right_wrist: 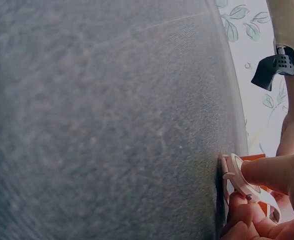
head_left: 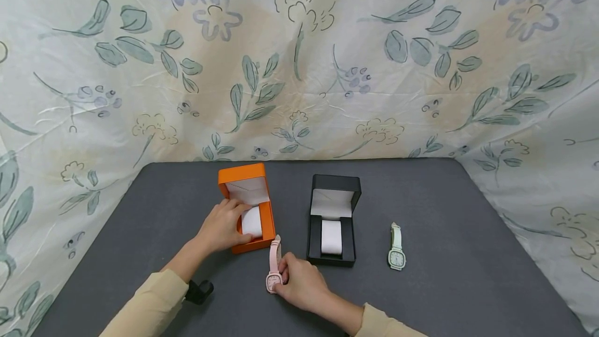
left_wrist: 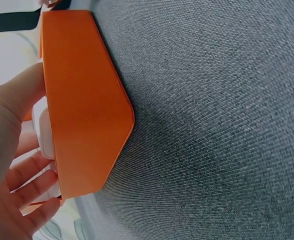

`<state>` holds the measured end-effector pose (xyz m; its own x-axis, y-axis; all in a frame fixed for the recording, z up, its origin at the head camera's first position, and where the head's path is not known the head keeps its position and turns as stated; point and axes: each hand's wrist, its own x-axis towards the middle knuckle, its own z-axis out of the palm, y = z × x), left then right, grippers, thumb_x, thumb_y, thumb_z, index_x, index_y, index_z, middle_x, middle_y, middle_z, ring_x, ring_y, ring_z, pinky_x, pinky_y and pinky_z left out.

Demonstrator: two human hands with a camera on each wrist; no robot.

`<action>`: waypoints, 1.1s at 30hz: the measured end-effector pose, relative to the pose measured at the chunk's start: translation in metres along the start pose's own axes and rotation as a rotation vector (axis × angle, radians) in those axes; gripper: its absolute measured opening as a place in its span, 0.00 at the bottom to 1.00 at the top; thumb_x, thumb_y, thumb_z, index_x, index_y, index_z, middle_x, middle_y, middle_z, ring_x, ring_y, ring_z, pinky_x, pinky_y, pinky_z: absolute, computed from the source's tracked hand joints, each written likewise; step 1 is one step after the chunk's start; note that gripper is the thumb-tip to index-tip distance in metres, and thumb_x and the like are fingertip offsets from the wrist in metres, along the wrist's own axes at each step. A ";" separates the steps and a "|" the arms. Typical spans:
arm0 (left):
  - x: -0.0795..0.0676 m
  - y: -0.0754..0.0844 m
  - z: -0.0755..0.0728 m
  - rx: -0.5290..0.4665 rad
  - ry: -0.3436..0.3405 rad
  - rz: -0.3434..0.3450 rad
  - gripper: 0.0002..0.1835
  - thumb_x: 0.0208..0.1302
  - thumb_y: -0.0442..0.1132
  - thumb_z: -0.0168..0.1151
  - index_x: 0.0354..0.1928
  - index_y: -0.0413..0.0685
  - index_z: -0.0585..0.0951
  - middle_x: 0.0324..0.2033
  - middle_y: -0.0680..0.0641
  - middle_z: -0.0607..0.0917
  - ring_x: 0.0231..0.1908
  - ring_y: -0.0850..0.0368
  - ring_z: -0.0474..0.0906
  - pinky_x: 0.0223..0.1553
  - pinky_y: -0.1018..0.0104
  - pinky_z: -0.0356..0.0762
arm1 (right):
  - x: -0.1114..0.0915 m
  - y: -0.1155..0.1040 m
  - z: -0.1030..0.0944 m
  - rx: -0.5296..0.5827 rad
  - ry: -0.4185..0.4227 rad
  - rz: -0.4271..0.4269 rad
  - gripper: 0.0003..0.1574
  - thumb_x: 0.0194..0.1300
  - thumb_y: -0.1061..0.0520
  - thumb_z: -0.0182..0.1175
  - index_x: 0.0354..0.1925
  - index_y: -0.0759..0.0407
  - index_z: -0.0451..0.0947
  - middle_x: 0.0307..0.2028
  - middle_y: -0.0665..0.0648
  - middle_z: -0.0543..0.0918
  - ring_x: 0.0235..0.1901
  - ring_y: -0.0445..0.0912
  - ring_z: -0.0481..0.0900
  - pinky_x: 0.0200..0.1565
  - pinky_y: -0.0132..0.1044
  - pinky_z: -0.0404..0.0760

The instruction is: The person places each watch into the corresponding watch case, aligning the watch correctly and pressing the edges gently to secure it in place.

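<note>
My left hand reaches into the open orange watch box. Its thumb and fingertips lie at the two ends of the white watch cushion, which sits inside. In the left wrist view, the box's orange side wall hides the thumb tip, while curled fingers show beside the cushion. Just in front of the box, my right hand pinches a pink wristwatch by its case, thumb on the dial side. The strap extends up toward the box's front corner. In the right wrist view the watch is tilted close over the table.
An open black watch box with a white cushion stands right of the orange one. Farther right, a pale green wristwatch lies on the dark grey table. Floral cloth hangs behind and at the sides.
</note>
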<state>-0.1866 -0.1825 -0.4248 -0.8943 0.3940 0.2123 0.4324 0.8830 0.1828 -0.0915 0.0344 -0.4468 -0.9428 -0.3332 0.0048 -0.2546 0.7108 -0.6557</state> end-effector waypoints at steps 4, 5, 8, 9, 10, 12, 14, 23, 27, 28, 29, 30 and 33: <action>0.001 0.001 -0.001 0.001 -0.007 0.002 0.36 0.37 0.55 0.74 0.49 0.43 0.79 0.45 0.43 0.79 0.41 0.49 0.70 0.45 0.52 0.71 | 0.001 0.000 0.000 0.035 -0.022 -0.005 0.12 0.45 0.56 0.68 0.27 0.50 0.73 0.18 0.41 0.69 0.16 0.32 0.63 0.18 0.27 0.62; 0.001 0.001 -0.001 -0.001 -0.007 0.001 0.36 0.37 0.55 0.74 0.49 0.43 0.79 0.45 0.43 0.80 0.40 0.49 0.70 0.45 0.52 0.71 | 0.000 0.000 -0.001 0.042 -0.025 -0.006 0.12 0.45 0.56 0.68 0.27 0.50 0.74 0.18 0.41 0.70 0.16 0.32 0.63 0.18 0.27 0.62; 0.001 0.002 -0.002 -0.004 -0.011 -0.001 0.35 0.37 0.55 0.74 0.49 0.43 0.79 0.45 0.43 0.80 0.40 0.50 0.70 0.45 0.53 0.72 | 0.000 0.001 -0.001 0.056 -0.028 -0.008 0.11 0.45 0.57 0.68 0.28 0.51 0.75 0.19 0.41 0.70 0.16 0.32 0.63 0.18 0.27 0.63; 0.001 0.002 -0.002 -0.003 -0.012 -0.002 0.35 0.37 0.55 0.74 0.49 0.43 0.79 0.45 0.43 0.80 0.40 0.50 0.70 0.45 0.53 0.72 | 0.000 0.001 -0.001 0.061 -0.029 -0.009 0.11 0.45 0.57 0.68 0.28 0.51 0.75 0.19 0.41 0.71 0.16 0.32 0.64 0.18 0.27 0.63; 0.001 0.002 -0.002 -0.003 -0.013 -0.004 0.35 0.37 0.55 0.74 0.49 0.43 0.79 0.44 0.43 0.80 0.40 0.50 0.70 0.45 0.53 0.72 | 0.000 0.001 -0.001 0.066 -0.028 -0.011 0.11 0.45 0.57 0.68 0.29 0.51 0.75 0.19 0.41 0.71 0.16 0.32 0.64 0.18 0.27 0.63; 0.001 0.002 -0.002 0.004 -0.014 -0.007 0.35 0.37 0.55 0.74 0.48 0.42 0.79 0.43 0.44 0.80 0.40 0.50 0.70 0.45 0.53 0.72 | 0.000 0.001 -0.002 0.074 -0.024 -0.014 0.11 0.45 0.57 0.68 0.29 0.52 0.75 0.20 0.42 0.72 0.16 0.32 0.64 0.18 0.27 0.64; 0.001 0.003 -0.002 0.003 -0.011 -0.011 0.35 0.37 0.55 0.74 0.48 0.42 0.79 0.43 0.44 0.80 0.40 0.50 0.71 0.45 0.53 0.72 | 0.000 0.002 -0.003 0.082 -0.019 -0.018 0.11 0.45 0.57 0.68 0.29 0.52 0.75 0.20 0.42 0.72 0.16 0.32 0.64 0.19 0.27 0.64; 0.000 0.006 -0.004 -0.050 0.016 -0.032 0.37 0.36 0.53 0.75 0.50 0.43 0.78 0.44 0.44 0.76 0.37 0.50 0.72 0.43 0.53 0.76 | -0.001 0.001 -0.006 0.087 -0.003 -0.026 0.11 0.46 0.57 0.67 0.29 0.51 0.74 0.20 0.42 0.72 0.17 0.32 0.64 0.20 0.26 0.64; 0.001 0.006 -0.009 -0.060 0.012 -0.048 0.37 0.36 0.52 0.75 0.51 0.43 0.77 0.45 0.44 0.76 0.36 0.50 0.73 0.43 0.52 0.76 | 0.000 0.000 -0.009 0.103 -0.002 -0.030 0.11 0.46 0.57 0.67 0.29 0.52 0.74 0.21 0.43 0.73 0.17 0.32 0.64 0.20 0.26 0.64; 0.001 0.006 -0.010 -0.062 0.010 -0.050 0.37 0.36 0.52 0.75 0.52 0.43 0.77 0.45 0.44 0.76 0.36 0.50 0.73 0.43 0.52 0.76 | 0.000 0.001 -0.009 0.108 -0.003 -0.030 0.11 0.46 0.57 0.68 0.29 0.52 0.74 0.21 0.43 0.73 0.17 0.32 0.64 0.20 0.26 0.64; 0.001 0.006 -0.011 -0.064 0.007 -0.053 0.37 0.37 0.52 0.75 0.52 0.43 0.77 0.45 0.44 0.76 0.36 0.50 0.73 0.42 0.52 0.77 | 0.000 0.001 -0.010 0.112 -0.003 -0.032 0.11 0.46 0.57 0.68 0.29 0.52 0.74 0.21 0.43 0.73 0.17 0.32 0.64 0.20 0.26 0.64; 0.002 0.005 -0.012 -0.065 0.004 -0.055 0.37 0.37 0.52 0.75 0.52 0.43 0.77 0.45 0.43 0.76 0.36 0.50 0.73 0.42 0.52 0.77 | 0.000 0.001 -0.010 0.115 -0.003 -0.033 0.11 0.46 0.57 0.68 0.29 0.52 0.74 0.21 0.43 0.73 0.17 0.32 0.64 0.20 0.26 0.64; 0.002 0.005 -0.014 -0.075 -0.006 -0.059 0.37 0.37 0.52 0.75 0.53 0.44 0.77 0.45 0.44 0.75 0.35 0.50 0.73 0.41 0.52 0.77 | 0.001 0.002 -0.010 0.127 0.001 -0.043 0.11 0.47 0.58 0.67 0.29 0.52 0.74 0.21 0.43 0.73 0.17 0.32 0.65 0.21 0.25 0.65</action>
<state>-0.1849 -0.1808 -0.4105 -0.9191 0.3434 0.1933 0.3860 0.8833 0.2662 -0.0953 0.0420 -0.4404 -0.9319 -0.3609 0.0358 -0.2655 0.6118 -0.7451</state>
